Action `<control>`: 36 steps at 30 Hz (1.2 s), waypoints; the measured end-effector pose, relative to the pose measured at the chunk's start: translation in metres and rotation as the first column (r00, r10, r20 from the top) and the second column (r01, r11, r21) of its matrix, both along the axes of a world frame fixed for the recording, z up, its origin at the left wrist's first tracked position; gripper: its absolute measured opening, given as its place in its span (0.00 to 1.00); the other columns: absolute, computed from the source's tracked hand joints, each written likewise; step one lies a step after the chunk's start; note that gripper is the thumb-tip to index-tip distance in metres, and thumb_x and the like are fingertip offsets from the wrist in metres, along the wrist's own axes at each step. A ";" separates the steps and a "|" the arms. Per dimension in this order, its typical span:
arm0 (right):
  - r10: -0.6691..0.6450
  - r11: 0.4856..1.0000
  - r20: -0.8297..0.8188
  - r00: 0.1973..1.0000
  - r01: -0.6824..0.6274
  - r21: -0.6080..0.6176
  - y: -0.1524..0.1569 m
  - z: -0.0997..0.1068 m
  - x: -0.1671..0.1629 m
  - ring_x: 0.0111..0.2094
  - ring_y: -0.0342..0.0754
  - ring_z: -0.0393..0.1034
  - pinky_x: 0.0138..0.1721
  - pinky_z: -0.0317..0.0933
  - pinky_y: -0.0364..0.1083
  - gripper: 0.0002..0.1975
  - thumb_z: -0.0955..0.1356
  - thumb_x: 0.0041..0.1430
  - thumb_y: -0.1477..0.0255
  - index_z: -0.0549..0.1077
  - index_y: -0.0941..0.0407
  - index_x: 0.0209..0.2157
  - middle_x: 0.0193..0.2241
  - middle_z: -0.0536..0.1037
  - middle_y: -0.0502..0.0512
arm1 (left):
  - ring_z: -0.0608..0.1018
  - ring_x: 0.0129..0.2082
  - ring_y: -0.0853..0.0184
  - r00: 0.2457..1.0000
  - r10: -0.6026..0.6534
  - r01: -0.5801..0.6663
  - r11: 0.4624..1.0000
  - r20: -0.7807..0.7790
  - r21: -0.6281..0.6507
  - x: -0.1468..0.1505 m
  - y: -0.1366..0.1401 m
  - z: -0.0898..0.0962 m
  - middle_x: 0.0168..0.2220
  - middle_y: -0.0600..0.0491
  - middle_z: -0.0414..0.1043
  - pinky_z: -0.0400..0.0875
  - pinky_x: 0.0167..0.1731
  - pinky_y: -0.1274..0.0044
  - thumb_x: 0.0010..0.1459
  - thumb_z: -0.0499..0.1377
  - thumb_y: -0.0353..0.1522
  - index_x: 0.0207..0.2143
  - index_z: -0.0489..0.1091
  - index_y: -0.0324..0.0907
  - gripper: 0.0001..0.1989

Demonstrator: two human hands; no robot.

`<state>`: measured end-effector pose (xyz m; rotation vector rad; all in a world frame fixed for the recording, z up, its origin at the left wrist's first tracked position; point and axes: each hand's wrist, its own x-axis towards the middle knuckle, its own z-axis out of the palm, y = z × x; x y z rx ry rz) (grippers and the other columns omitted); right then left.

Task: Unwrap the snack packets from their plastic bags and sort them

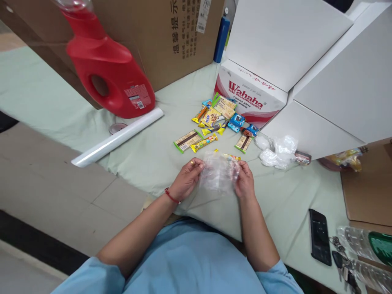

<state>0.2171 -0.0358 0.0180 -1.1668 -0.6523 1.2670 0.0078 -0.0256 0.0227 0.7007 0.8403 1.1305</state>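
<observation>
A clear plastic bag [218, 175] is stretched between my two hands above the light green cloth. My left hand [186, 176] pinches its left edge, and my right hand [245, 179] grips the right edge. Through and just beyond the bag shows a yellow wrapped snack bar [231, 157], partly covered. Farther out lie a green-ended snack packet [187, 141] and another yellow snack bar [204, 143]. Behind these is a pile of wrapped snacks [211, 117], with blue packets [236, 121] at its right side.
A white Wahaha carton [251, 94] stands behind the snacks. Crumpled clear bags [278, 152] lie to the right. At the left are a red detergent jug [107, 69] and a white roll [119, 139]. A phone [320, 237], keys [344, 261] and a plastic bottle [364, 245] lie near right.
</observation>
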 end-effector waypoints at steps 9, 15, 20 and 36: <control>0.012 0.998 -0.196 0.981 -0.024 -0.057 0.001 -0.003 0.008 0.15 0.34 0.52 0.12 0.45 0.35 0.20 0.79 0.44 0.66 0.68 0.52 0.35 0.24 0.70 0.40 | 0.72 0.36 0.68 0.824 0.325 -0.217 0.938 -0.464 0.271 -0.005 -0.001 0.004 0.35 0.54 0.71 0.67 0.36 0.77 0.53 0.66 0.40 0.36 0.70 0.43 0.13; 0.089 0.995 -0.424 0.901 -0.095 0.007 -0.002 0.004 0.007 0.15 0.32 0.49 0.10 0.43 0.31 0.17 0.78 0.49 0.70 0.68 0.53 0.34 0.25 0.69 0.40 | 0.67 0.26 0.69 0.792 0.070 0.154 0.938 -0.606 0.310 0.028 -0.023 0.014 0.24 0.56 0.67 0.62 0.29 0.76 0.59 0.62 0.42 0.26 0.68 0.44 0.14; 0.162 0.985 -0.528 0.834 -0.166 0.040 -0.009 0.002 0.000 0.13 0.31 0.42 0.09 0.38 0.32 0.14 0.76 0.53 0.71 0.69 0.53 0.36 0.23 0.65 0.38 | 0.71 0.26 0.70 0.900 -0.033 0.068 0.996 -0.435 0.065 0.061 -0.010 0.003 0.32 0.54 0.72 0.62 0.23 0.78 0.50 0.69 0.46 0.36 0.67 0.43 0.20; 0.064 0.992 -0.457 0.887 -0.008 0.124 0.000 -0.002 0.040 0.13 0.35 0.46 0.10 0.45 0.35 0.14 0.75 0.55 0.69 0.65 0.52 0.30 0.20 0.62 0.39 | 0.71 0.24 0.74 0.997 0.069 -0.072 0.993 -0.032 -0.090 -0.009 0.017 0.009 0.25 0.60 0.68 0.65 0.25 0.81 0.43 0.74 0.43 0.28 0.65 0.42 0.23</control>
